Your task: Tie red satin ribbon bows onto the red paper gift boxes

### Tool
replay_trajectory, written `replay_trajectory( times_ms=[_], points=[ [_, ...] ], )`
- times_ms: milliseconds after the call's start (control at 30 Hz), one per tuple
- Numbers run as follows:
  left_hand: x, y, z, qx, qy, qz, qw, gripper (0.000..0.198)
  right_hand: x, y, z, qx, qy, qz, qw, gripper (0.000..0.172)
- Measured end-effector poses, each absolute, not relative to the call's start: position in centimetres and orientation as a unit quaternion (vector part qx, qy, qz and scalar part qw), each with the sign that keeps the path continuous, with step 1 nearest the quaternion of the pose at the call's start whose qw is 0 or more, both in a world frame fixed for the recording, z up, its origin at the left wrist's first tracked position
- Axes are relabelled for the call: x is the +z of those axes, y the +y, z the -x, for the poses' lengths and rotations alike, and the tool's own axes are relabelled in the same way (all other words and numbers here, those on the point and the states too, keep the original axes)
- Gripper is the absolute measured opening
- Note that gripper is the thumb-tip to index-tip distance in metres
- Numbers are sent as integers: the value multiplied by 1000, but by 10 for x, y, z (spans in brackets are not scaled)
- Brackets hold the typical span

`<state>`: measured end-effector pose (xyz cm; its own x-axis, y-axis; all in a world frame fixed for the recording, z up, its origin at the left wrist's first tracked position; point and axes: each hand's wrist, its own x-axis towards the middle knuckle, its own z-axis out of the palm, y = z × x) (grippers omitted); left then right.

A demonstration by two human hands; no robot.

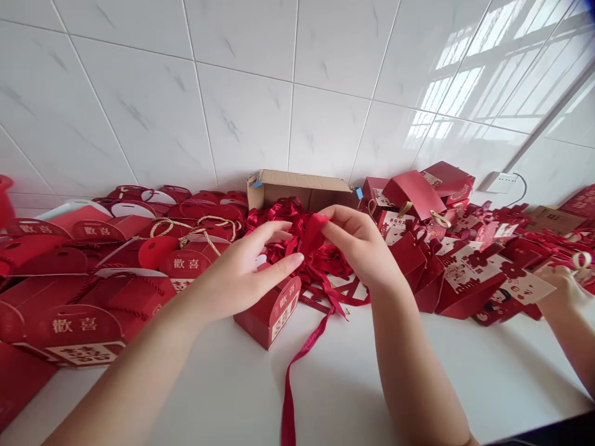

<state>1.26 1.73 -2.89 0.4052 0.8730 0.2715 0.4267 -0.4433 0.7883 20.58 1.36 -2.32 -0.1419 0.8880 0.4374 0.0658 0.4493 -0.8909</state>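
My right hand (360, 244) pinches a loop of red ribbon (312, 232) between thumb and fingers, above a tangled heap of the same ribbon. A long strand (290, 378) trails from the heap down across the white table toward me. To the left, my left hand (246, 272) is held with thumb and fingers apart and nothing in its grasp. Below its thumb stands a small red gift box (267, 316) with pale printed characters on its front; its top is partly hidden by the hand.
An open cardboard box (302, 181) stands against the tiled wall behind the ribbon. Rows of red gift boxes (86, 319) fill the left side, some with gold cords. More red boxes and bags (469, 269) are piled right, where another person's hand (560, 288) reaches in. A white power strip (502, 181) sits behind.
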Motion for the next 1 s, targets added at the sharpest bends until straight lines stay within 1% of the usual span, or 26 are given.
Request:
replay_trajectory(
  times_ms=[100, 167, 233, 433, 500, 600, 700, 767, 867, 1000],
  points=[
    [-28, 15, -18, 352, 385, -750, 406, 39, -22, 7, -195, 392, -677, 336, 525, 10],
    [-26, 15, -17, 334, 377, -739, 447, 29, -23, 5, -192, 386, -679, 329, 531, 7],
    [-23, 15, -14, 326, 369, -725, 482, 22, -24, 5, -193, 374, -673, 333, 544, 5],
    [-13, 12, -4, 379, 295, -665, 572, 22, -24, 5, -196, 331, -672, 357, 558, 10],
    [-10, 11, 0, 392, 284, -642, 594, 25, -24, 4, -197, 318, -676, 361, 558, 11],
    [-3, 8, 8, 434, 288, -619, 588, 26, -22, 4, -201, 299, -678, 375, 557, 13],
    [5, 8, 19, 508, 300, -589, 553, 14, -19, 5, -209, 256, -672, 395, 571, 18],
    [9, 10, 27, 545, 303, -554, 551, 8, -18, 6, -214, 221, -670, 405, 581, 23],
    [14, 12, 39, 584, 296, -496, 570, 9, -18, 8, -221, 208, -675, 417, 573, 28],
    [18, 11, 53, 626, 265, -454, 577, 15, -21, 9, -227, 230, -681, 430, 547, 27]
  ],
)
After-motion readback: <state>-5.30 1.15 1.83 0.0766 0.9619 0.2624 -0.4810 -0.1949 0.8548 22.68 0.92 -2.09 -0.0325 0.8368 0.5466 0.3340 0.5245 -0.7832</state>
